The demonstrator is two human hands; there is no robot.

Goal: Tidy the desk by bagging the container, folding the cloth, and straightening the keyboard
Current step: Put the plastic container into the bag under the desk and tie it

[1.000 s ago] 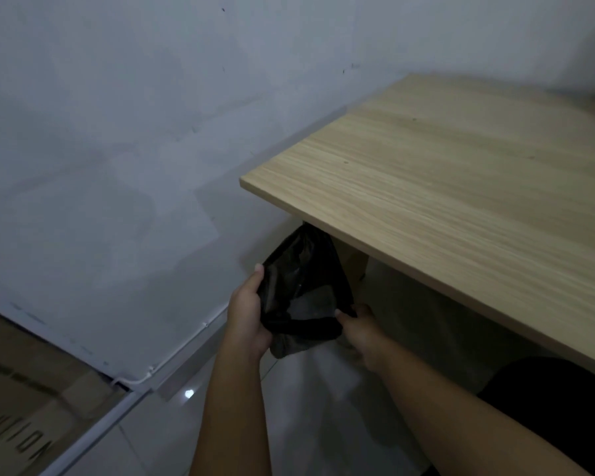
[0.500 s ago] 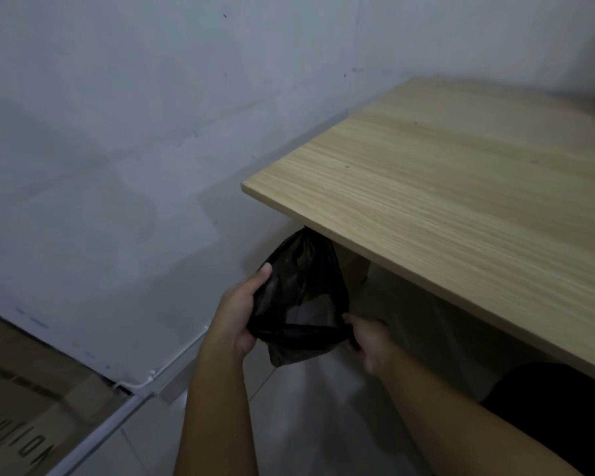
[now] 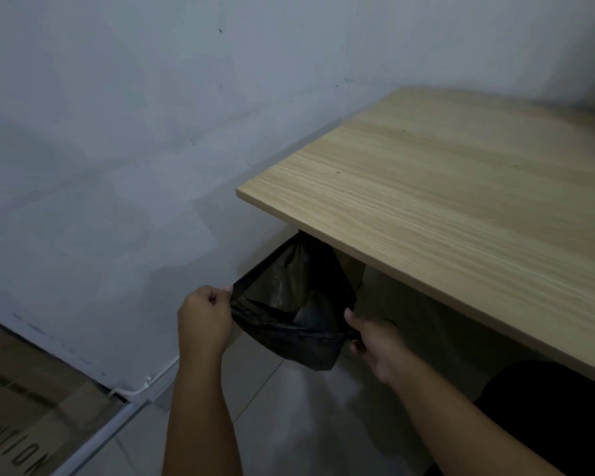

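Bag: crinkled black plastic bag [image 3: 291, 312] hanging below the light wooden counter [image 3: 443, 201] edge.
Left hand [image 3: 205, 319]: pinching its left rim.
Right hand [image 3: 375, 341]: gripping its right rim.

Scene reading dim, bluish cast. Desk [image 3: 461, 207] top catching most light; space beneath its near edge sinking into deep shadow. Black bag [image 3: 289, 304] losing detail. Wide-angle bending showing at frame edges. Overall softness, no glare.

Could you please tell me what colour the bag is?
The bag is black, seen in the head view.
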